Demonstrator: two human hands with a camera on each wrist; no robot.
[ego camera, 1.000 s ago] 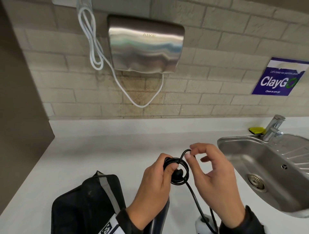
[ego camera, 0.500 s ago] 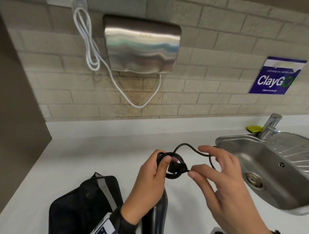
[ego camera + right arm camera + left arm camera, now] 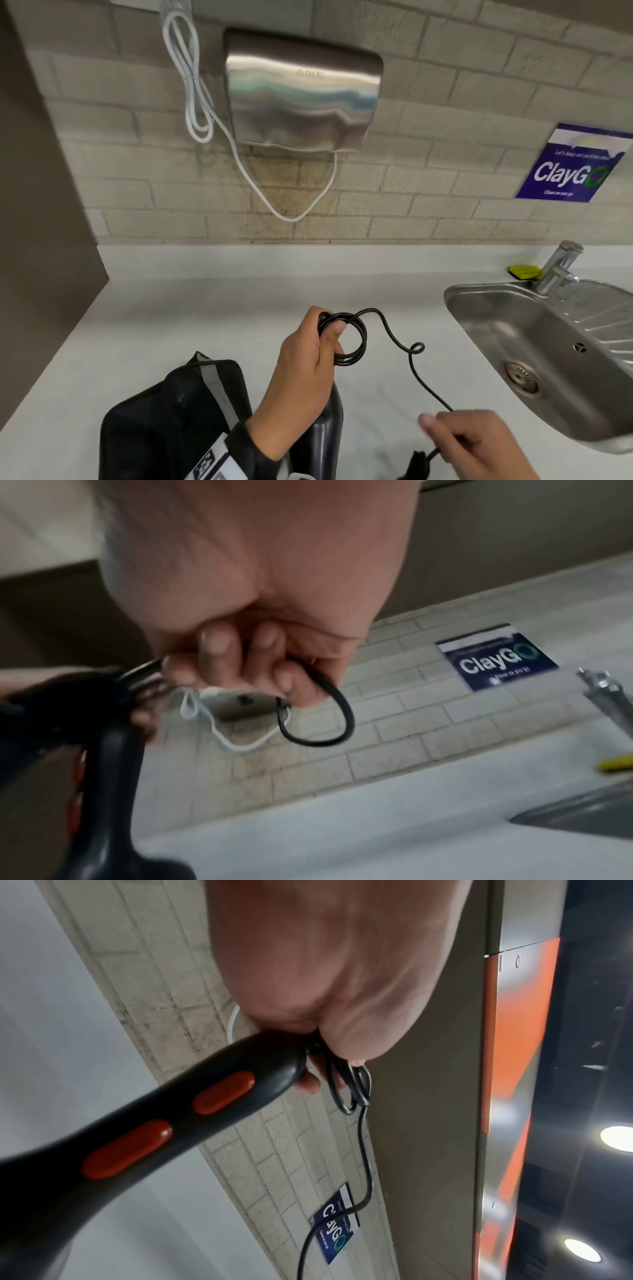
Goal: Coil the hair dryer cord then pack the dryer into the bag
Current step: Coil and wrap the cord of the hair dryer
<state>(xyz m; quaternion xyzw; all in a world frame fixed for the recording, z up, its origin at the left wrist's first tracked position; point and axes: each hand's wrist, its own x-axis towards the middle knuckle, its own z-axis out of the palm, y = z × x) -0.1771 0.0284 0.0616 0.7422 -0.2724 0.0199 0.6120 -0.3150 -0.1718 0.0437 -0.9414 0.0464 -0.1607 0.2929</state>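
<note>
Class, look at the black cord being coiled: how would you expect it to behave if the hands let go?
The cord is probably springy: its free length kinks into a small curl. The loops pinched by the left hand would likely loosen. It looks thin and light, sagging from the right hand.

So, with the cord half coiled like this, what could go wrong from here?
1. The left hand holds both the coil and the hair dryer handle; the loops could slip loose from that one grip.
2. The free cord has a small kink, which may tangle or twist the next loop.
3. The right hand pinches the cord close to the sink; slack might drop into the basin.
</note>
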